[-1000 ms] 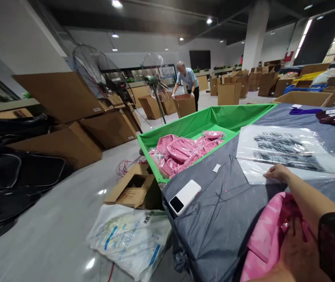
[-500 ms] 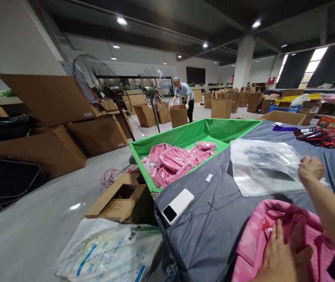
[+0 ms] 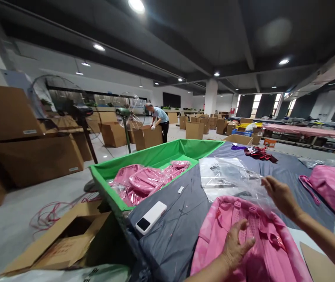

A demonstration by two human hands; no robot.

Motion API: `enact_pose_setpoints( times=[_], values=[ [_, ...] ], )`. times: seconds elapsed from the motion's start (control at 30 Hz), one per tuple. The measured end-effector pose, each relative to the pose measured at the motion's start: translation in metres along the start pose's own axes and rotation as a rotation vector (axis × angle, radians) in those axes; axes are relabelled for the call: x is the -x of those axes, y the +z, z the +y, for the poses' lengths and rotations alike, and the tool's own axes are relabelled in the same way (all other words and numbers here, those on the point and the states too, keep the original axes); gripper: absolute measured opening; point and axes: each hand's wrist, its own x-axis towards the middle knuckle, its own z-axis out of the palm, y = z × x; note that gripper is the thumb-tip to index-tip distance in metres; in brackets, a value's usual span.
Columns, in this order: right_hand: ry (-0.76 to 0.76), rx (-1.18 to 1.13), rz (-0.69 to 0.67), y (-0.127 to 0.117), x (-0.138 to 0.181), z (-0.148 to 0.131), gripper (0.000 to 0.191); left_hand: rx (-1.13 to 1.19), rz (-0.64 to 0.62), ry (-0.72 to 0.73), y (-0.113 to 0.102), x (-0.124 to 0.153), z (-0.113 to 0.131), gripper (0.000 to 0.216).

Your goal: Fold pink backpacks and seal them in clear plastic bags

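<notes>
A pink backpack (image 3: 252,243) lies back-up on the grey table cover (image 3: 173,231) right in front of me. My left hand (image 3: 238,246) hovers over its near edge, fingers apart and slightly curled, holding nothing. My right hand (image 3: 280,196) is raised above the backpack's top and pinches the edge of a clear plastic bag (image 3: 243,182), which hangs crumpled and lifted off the table. More flat clear bags (image 3: 214,176) lie just behind it.
A white phone-like device (image 3: 151,217) lies on the table's left edge. A green bin (image 3: 155,156) holds several bagged pink backpacks. An open cardboard box (image 3: 67,239) sits on the floor. Another pink backpack (image 3: 332,188) lies at right. A person in blue (image 3: 159,121) works at boxes beyond two fans.
My right hand has lifted the clear bag off the stack and drawn it toward the backpack. My left hand has risen off the backpack. The view has swung up and to the right.
</notes>
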Motion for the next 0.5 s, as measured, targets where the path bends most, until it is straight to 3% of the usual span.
enact_pose_setpoints(
  times=[0.1, 0.2, 0.3, 0.47, 0.5],
  values=[
    [0.009, -0.183, -0.072, 0.024, 0.056, -0.025, 0.063, 0.441, 0.125, -0.128, 0.022, 0.021, 0.041, 0.1],
    [0.058, -0.249, -0.128, 0.047, 0.1, -0.045, 0.06, 0.532, 0.167, -0.158, 0.037, 0.033, 0.07, 0.092],
    [0.089, -0.244, -0.167, 0.057, 0.126, -0.052, 0.056, 0.339, 0.279, -0.118, 0.031, 0.054, 0.071, 0.075],
    [0.145, -0.084, -0.186, 0.035, 0.129, -0.046, 0.034, -0.244, 0.292, -0.155, -0.028, 0.087, 0.027, 0.064],
    [0.154, -0.059, -0.203, 0.031, 0.126, -0.049, 0.03, -0.353, 0.347, -0.122, -0.037, 0.089, 0.019, 0.064]
  ],
)
